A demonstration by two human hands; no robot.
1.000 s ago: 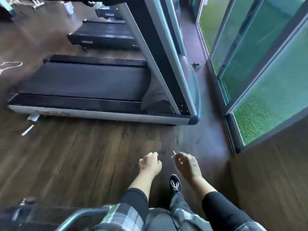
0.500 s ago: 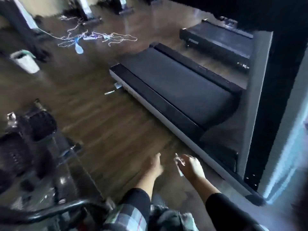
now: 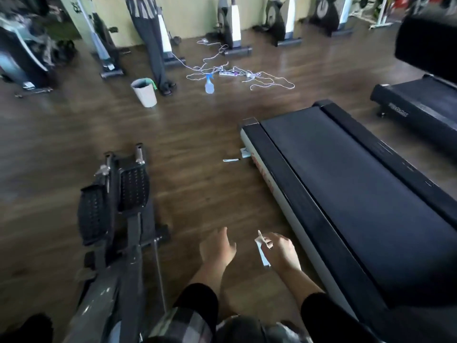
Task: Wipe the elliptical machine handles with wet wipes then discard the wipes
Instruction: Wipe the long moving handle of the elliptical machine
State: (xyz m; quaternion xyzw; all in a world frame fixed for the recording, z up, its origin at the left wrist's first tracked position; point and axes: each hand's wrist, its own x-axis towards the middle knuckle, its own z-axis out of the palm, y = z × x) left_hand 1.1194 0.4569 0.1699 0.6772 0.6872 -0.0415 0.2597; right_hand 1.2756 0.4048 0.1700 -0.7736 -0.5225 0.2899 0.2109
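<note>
Head camera view, looking down across a gym's dark wooden floor (image 3: pixel 197 194). Two bare forearms in black sleeves reach forward from the bottom edge. The right hand (image 3: pixel 282 251) has its fingers curled in a pinching grip around a small white wet wipe (image 3: pixel 261 248), which hangs as a narrow folded strip from the fingertips, above the floor. The left hand (image 3: pixel 217 247) is just beside it, apart from the wipe, fingers loosely relaxed and holding nothing.

To the left of the hands stands the elliptical machine (image 3: pixel 118 219), dark grey, its two perforated foot pedals side by side and its frame running down to the bottom left corner. To the right, a treadmill (image 3: pixel 358 194) with a black belt lies diagonally, its near side rail pale. A small white scrap (image 3: pixel 231 160) lies on the floor near the treadmill's far end.

Farther off, towards the back wall, a white waste bin (image 3: pixel 144 92) stands upright on the floor. Well to its right are a clear spray bottle (image 3: pixel 209 85) and a tangle of white cables (image 3: pixel 242 73). More exercise machines line the wall.
</note>
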